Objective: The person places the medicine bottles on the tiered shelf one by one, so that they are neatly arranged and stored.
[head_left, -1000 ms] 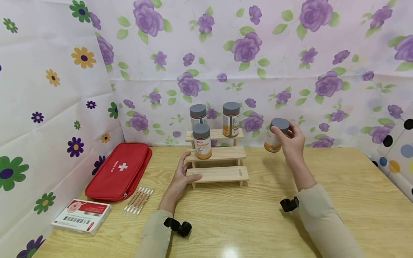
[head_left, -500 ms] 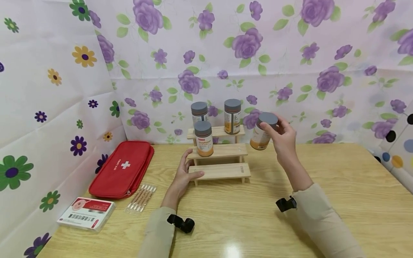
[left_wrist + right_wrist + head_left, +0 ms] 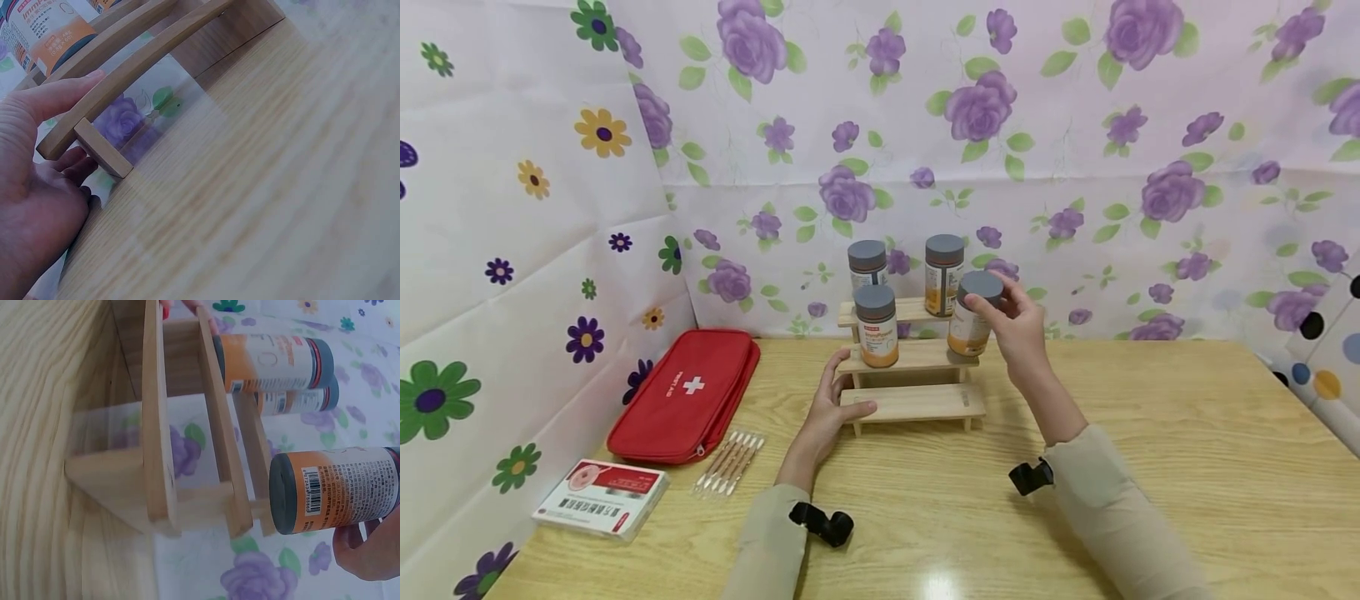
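Note:
A three-step wooden rack [image 3: 910,403] stands on the table. My left hand [image 3: 826,410] holds its left end, thumb on top of the lowest step and fingers round the side; the left wrist view shows the thumb [image 3: 62,97] along the wood. My right hand [image 3: 1018,329] grips a grey-capped pill bottle [image 3: 967,331] near its cap. In the right wrist view that bottle [image 3: 344,487] hangs just off the right end of the middle step [image 3: 219,419]. Another bottle [image 3: 877,337] stands on the middle step's left end. Two more, a left bottle [image 3: 867,260] and a right bottle [image 3: 943,287], occupy the top step.
Left of the rack lie a red first-aid pouch [image 3: 681,396], a pack of cotton swabs [image 3: 728,463] and a white-and-red box [image 3: 601,498]. Flowered sheets [image 3: 820,142] hang behind and at the left. Bare wooden tabletop [image 3: 1150,417] stretches to the right.
My right hand has carried the bottle leftward from beside the rack to over the middle step's right end. The left hand keeps its hold on the rack.

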Motion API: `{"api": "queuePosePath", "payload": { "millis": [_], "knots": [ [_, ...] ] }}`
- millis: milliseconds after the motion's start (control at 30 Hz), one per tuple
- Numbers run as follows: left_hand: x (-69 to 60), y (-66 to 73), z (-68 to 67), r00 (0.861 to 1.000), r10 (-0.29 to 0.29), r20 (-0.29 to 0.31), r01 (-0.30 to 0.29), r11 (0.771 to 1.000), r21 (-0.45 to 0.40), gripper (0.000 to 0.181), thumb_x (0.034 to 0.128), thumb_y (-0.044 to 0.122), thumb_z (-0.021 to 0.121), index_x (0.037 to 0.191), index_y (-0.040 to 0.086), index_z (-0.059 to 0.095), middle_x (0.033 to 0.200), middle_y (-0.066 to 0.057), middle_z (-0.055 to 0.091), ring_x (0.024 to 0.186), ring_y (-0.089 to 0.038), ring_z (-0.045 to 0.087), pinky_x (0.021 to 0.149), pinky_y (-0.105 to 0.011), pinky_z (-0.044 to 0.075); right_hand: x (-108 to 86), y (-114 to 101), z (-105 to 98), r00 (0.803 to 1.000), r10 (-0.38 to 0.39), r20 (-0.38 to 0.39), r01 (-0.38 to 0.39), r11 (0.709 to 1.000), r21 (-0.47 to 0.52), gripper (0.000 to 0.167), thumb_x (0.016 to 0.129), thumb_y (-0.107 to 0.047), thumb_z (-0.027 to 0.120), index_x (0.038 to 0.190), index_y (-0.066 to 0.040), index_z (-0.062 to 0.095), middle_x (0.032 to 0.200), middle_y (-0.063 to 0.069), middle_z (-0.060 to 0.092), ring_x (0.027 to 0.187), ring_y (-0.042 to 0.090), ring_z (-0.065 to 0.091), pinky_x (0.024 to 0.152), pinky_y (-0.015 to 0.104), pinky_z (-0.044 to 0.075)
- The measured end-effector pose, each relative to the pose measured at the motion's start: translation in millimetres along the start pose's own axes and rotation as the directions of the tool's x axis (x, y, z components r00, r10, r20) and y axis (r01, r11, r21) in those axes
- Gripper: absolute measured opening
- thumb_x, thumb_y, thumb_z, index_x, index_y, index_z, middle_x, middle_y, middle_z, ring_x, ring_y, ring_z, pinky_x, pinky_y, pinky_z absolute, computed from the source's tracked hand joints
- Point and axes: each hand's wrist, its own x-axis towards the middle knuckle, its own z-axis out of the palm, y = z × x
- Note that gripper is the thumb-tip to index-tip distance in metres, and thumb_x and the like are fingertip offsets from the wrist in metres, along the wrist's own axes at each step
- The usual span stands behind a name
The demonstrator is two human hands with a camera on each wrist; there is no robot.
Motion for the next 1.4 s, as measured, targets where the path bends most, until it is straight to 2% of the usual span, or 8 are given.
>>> {"api": "queuePosePath", "payload": {
  "millis": [233, 400, 633, 833, 900, 1100, 1233, 1400],
  "knots": [
    [0.5, 0.5, 0.8, 1.0, 0.011, -0.003, -0.011, 1.0, -0.013, 0.092, 0.0817, -0.011, 0.067, 0.151, 0.033, 0.025, 0.144, -0.017, 0.042, 0.135, -0.034, 0.037, 0.088, -0.025, 0.046, -5.2, -1, 26, 0.997, -0.022, 0.077, 0.019, 0.999, 0.038, 0.059, 0.091, -0.026, 0.07, 0.143, -0.014, 0.047, 0.129, 0.005, 0.055, 0.114, 0.014, 0.053, 0.104, 0.034, 0.043],
    [-1.3, 1.0, 2.2, 1.0, 0.014, -0.009, -0.014, 1.0, -0.017, 0.092, 0.0814, -0.012, 0.067, 0.151, 0.031, 0.025, 0.141, -0.018, 0.044, 0.132, -0.033, 0.04, 0.086, -0.024, 0.047, -7.5, 3, 42, 0.994, -0.006, 0.111, 0.0, 0.998, 0.059, 0.058, 0.09, -0.024, 0.07, 0.143, -0.017, 0.047, 0.135, 0.01, 0.053, 0.121, 0.02, 0.053, 0.106, 0.037, 0.044],
    [-1.2, 1.1, 3.6, 1.0, 0.019, -0.016, -0.019, 1.0, -0.018, 0.092, 0.0808, -0.012, 0.068, 0.15, 0.031, 0.026, 0.133, -0.009, 0.049, 0.121, -0.021, 0.045, 0.087, -0.025, 0.047, -7.4, 7, 54, 0.996, -0.027, 0.087, 0.023, 0.999, 0.042, 0.06, 0.088, -0.021, 0.073, 0.143, -0.017, 0.049, 0.14, 0.012, 0.047, 0.123, 0.026, 0.055, 0.104, 0.039, 0.045],
    [-0.1, 0.1, 4.6, 0.999, 0.036, -0.006, -0.036, 0.999, -0.015, 0.091, 0.0818, -0.01, 0.068, 0.151, 0.028, 0.024, 0.139, -0.021, 0.045, 0.125, -0.03, 0.044, 0.086, -0.023, 0.048, -6.4, 13, 56, 0.995, -0.008, 0.097, 0.008, 1.0, -0.006, 0.062, 0.088, -0.026, 0.073, 0.144, -0.02, 0.048, 0.137, 0.015, 0.052, 0.124, 0.028, 0.056, 0.104, 0.041, 0.046],
    [0.0, -0.6, 4.3, 0.999, 0.036, -0.007, -0.036, 0.999, -0.012, 0.091, 0.0817, -0.01, 0.068, 0.151, 0.028, 0.024, 0.139, -0.021, 0.045, 0.123, -0.028, 0.045, 0.085, -0.023, 0.048, -6.2, 16, 56, 0.996, -0.002, 0.088, 0.005, 1.0, -0.027, 0.063, 0.088, -0.028, 0.074, 0.145, -0.02, 0.047, 0.136, 0.016, 0.055, 0.124, 0.027, 0.056, 0.104, 0.039, 0.046],
    [-0.5, -0.8, 4.6, 0.999, 0.032, -0.019, -0.032, 0.999, -0.009, 0.09, 0.0809, -0.011, 0.069, 0.149, 0.031, 0.027, 0.13, -0.007, 0.051, 0.116, -0.017, 0.047, 0.087, -0.025, 0.047, -5.3, 21, 59, 0.994, -0.094, 0.06, 0.094, 0.996, 0.005, 0.061, 0.087, -0.022, 0.074, 0.142, -0.015, 0.048, 0.135, 0.011, 0.049, 0.119, 0.024, 0.056, 0.102, 0.036, 0.046],
    [-1.3, -0.1, 4.3, 0.999, 0.028, -0.02, -0.029, 0.999, -0.02, 0.092, 0.0797, -0.013, 0.068, 0.149, 0.032, 0.028, 0.128, -0.005, 0.052, 0.116, -0.016, 0.048, 0.086, -0.026, 0.049, -4.9, 22, 62, 0.988, -0.149, 0.037, 0.149, 0.989, 0.003, 0.059, 0.087, -0.02, 0.074, 0.139, -0.01, 0.048, 0.132, 0.012, 0.049, 0.115, 0.022, 0.054, 0.099, 0.037, 0.046],
    [-1.2, 0.3, 3.9, 1.0, 0.026, -0.016, -0.026, 1.0, -0.017, 0.093, 0.0796, -0.013, 0.068, 0.15, 0.032, 0.027, 0.13, -0.007, 0.051, 0.117, -0.015, 0.048, 0.086, -0.027, 0.049, -5.5, 21, 64, 0.985, -0.172, 0.011, 0.173, 0.984, -0.043, 0.056, 0.086, -0.02, 0.075, 0.135, -0.007, 0.051, 0.127, 0.014, 0.052, 0.109, 0.021, 0.051, 0.101, 0.041, 0.046]
  ]
}}
